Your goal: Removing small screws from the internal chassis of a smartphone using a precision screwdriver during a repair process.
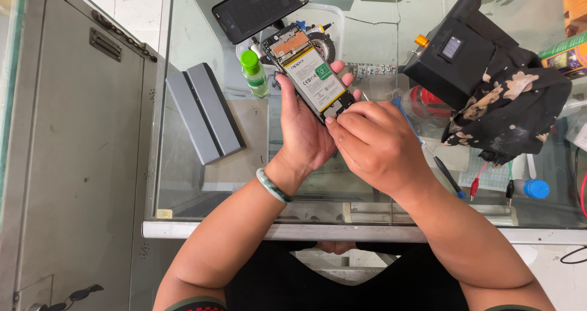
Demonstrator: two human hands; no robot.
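Right hand: our right hand [376, 143] curls its fingertips onto the lower end of the opened phone [310, 72].
Left hand: our left hand [306, 124] cradles that phone from beneath, above the glass surface [202, 182].
Beyond: we see a green-capped bottle [253, 72], then a black phone [260, 6].

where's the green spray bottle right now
In the head view the green spray bottle stands on the glass table, upper middle, just left of the opened phone held in the left hand.
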